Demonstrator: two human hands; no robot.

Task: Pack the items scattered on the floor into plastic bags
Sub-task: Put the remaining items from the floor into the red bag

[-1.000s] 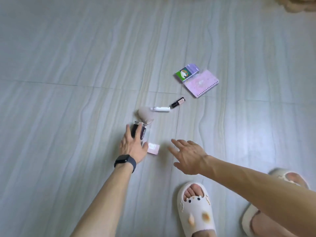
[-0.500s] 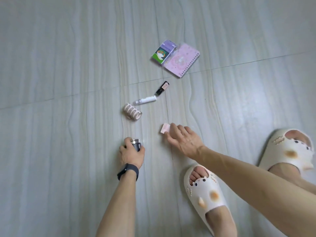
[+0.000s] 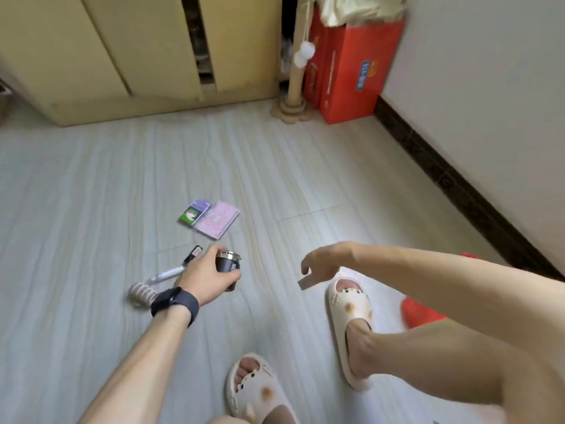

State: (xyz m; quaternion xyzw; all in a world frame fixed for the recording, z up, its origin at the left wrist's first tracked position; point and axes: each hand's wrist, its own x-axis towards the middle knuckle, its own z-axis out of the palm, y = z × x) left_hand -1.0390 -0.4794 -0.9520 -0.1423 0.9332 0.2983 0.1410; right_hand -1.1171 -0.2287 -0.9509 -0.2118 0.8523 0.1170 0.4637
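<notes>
Left hand (image 3: pixel 208 276) is wrapped round a small dark jar (image 3: pixel 227 266) with a silver rim, held clear of the floor (image 3: pixel 91 194). Black watch (image 3: pixel 175 302) on that wrist. Right hand (image 3: pixel 321 264) has fingers curled down and pinches a small pink box (image 3: pixel 305 283) by its top edge; the box hangs just under the fingertips, above the toe of the right slipper (image 3: pixel 350 304).

Change: half a second ago both hands were down at floor level, left closing on the jar, right on the pink box. Now both are lifted with their picks. So two items are off the floor, neither bagged yet.

Still lying on the floor, all on the left hand's side:
- roll of tape (image 3: pixel 141 293), just beside the left wrist
- white pen (image 3: pixel 166 274), just beyond the wrist, one end hidden by the hand
- little dark bottle (image 3: pixel 193 252), near the knuckles
- pink notebook (image 3: pixel 217 220) and a purple-green box (image 3: pixel 194 212), touching each other, further ahead of the left hand

Red thing (image 3: pixel 422 313) sits low to the right of the right hand, partly behind the leg. It may be a plastic bag; too hidden to be sure. No other bag in view.

Judgement: early stage. Next step is probably dropping jar and pink box into a bag, then five more pickups
</notes>
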